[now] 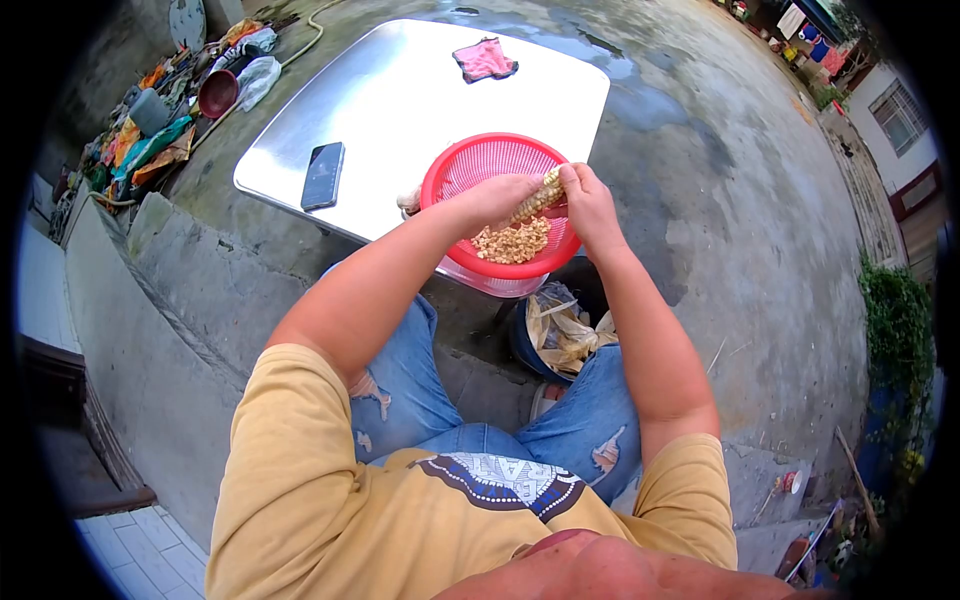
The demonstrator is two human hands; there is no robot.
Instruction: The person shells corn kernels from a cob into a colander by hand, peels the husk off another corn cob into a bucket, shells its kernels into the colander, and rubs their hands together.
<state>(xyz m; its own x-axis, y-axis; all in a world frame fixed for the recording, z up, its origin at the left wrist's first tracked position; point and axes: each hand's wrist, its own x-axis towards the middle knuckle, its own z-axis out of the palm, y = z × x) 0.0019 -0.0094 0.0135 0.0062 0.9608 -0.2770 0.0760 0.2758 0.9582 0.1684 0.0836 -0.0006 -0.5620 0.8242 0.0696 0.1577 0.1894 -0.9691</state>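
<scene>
A corn cob, partly stripped of kernels, is held between my two hands above a red plastic basket. My left hand is closed round the cob's lower left end. At its upper right end, my right hand grips the cob with thumb and fingers. Loose yellow kernels lie in a pile at the near side of the basket. The basket rests at the near edge of a shiny metal table.
A phone lies on the table's left part, a pink cloth near its far edge. Below the basket, between my knees, stands a dark bucket with corn husks. Piled clutter is at the far left.
</scene>
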